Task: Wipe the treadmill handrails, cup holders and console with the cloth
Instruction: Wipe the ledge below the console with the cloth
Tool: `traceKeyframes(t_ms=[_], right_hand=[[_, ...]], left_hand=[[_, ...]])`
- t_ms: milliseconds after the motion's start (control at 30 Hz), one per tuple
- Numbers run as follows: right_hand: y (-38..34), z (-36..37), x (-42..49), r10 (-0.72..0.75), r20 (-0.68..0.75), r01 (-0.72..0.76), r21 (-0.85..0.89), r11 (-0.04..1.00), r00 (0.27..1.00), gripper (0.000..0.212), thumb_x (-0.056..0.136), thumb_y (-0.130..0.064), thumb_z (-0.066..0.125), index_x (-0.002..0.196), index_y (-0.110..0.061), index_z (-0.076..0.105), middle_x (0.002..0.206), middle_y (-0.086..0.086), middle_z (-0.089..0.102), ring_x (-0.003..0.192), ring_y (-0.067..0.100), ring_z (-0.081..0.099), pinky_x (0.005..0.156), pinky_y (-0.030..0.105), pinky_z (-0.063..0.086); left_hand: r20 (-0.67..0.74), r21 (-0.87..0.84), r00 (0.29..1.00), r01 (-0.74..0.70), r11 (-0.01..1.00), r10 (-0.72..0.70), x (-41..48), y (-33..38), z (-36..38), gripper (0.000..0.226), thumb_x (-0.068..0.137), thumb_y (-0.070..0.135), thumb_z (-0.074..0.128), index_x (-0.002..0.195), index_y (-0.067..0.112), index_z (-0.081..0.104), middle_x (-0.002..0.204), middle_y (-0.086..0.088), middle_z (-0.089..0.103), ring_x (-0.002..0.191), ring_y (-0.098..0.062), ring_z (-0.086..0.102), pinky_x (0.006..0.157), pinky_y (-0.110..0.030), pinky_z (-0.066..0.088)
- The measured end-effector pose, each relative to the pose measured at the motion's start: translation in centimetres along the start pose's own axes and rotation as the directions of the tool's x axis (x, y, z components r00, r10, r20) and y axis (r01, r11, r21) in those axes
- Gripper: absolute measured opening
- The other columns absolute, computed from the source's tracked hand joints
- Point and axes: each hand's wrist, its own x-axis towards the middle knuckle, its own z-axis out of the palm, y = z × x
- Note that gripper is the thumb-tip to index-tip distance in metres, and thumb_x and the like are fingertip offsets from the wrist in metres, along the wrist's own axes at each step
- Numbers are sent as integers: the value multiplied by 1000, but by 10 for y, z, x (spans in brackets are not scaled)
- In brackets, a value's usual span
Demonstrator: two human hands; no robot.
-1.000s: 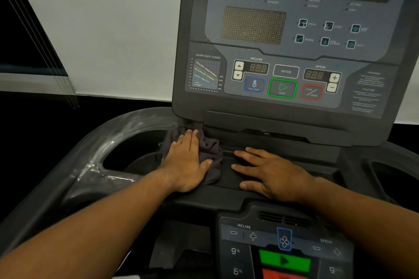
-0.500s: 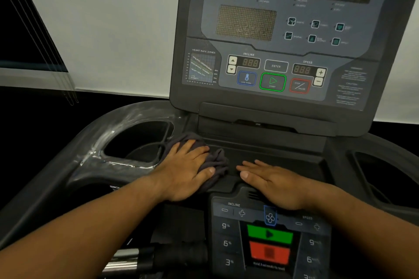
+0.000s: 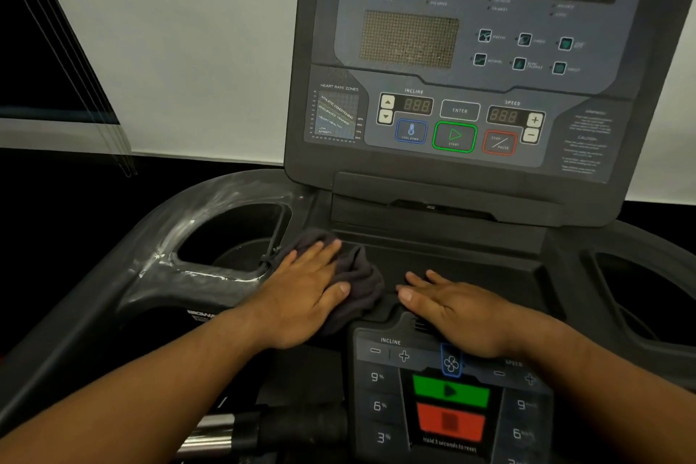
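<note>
My left hand (image 3: 307, 288) presses flat on a dark grey cloth (image 3: 359, 281) bunched on the black tray (image 3: 463, 260) below the upright console (image 3: 470, 60). The cloth lies just right of the left cup holder (image 3: 233, 237), whose rim shows whitish streaks. My right hand (image 3: 457, 313) rests flat, fingers together, on the tray beside the cloth, just above the lower control panel (image 3: 450, 399). The right cup holder (image 3: 647, 298) is at the far right.
A metal and black handgrip bar (image 3: 263, 429) runs below the left side of the lower panel. A white wall and a dark window with blind cords (image 3: 56, 60) stand behind the treadmill.
My left hand has dragged the cloth back from the console's base toward me, bunching it. My right hand slid back too, onto the top edge of the lower panel.
</note>
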Motion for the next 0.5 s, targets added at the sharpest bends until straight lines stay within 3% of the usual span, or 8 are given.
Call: traceKeyframes(t_ms=[100, 200, 233, 367, 500], right_hand=[[0, 0, 0, 10, 0, -10, 6, 1000, 1000, 58, 95, -62, 14, 148, -40, 27, 159, -17, 8, 146, 7, -3, 120, 38, 5], [1, 1, 1, 7, -9, -7, 11, 1000, 1000, 59, 95, -63, 14, 147, -40, 27, 159, -17, 8, 146, 6, -3, 120, 37, 4], [1, 1, 1, 13, -11, -13, 12, 1000, 1000, 59, 94, -63, 14, 147, -41, 27, 159, -17, 8, 146, 6, -3, 120, 37, 4], [2, 2, 3, 17, -26, -17, 3, 1000, 1000, 62, 90, -68, 14, 146, -43, 28, 159, -18, 8, 146, 5, -3, 120, 38, 5], [2, 4, 3, 16, -46, -15, 4, 1000, 999, 69, 84, -74, 13, 145, -45, 30, 158, -19, 9, 146, 4, -2, 120, 38, 5]], left_hand=[[-89, 10, 985, 150, 989, -148, 34, -1, 0, 63, 99, 44, 39, 155, 27, 14, 162, -6, -18, 150, -24, -7, 120, -41, 3], [-280, -185, 901, 289, 939, -332, 60, 1, -5, 70, 89, 42, 61, 146, 14, 32, 154, -14, 17, 139, -33, 28, 113, -42, 31], [-307, -181, 879, 322, 929, -364, 66, 2, -8, 70, 87, 43, 65, 142, 11, 36, 148, -14, 28, 133, -32, 36, 109, -41, 36], [-343, -55, 860, 382, 922, -377, 78, 8, -12, 63, 87, 43, 65, 132, 6, 43, 133, -15, 42, 122, -31, 43, 101, -37, 39], [-355, -69, 842, 410, 909, -407, 80, 14, -14, 57, 85, 35, 65, 129, 5, 43, 131, -16, 44, 120, -30, 44, 98, -35, 40]])
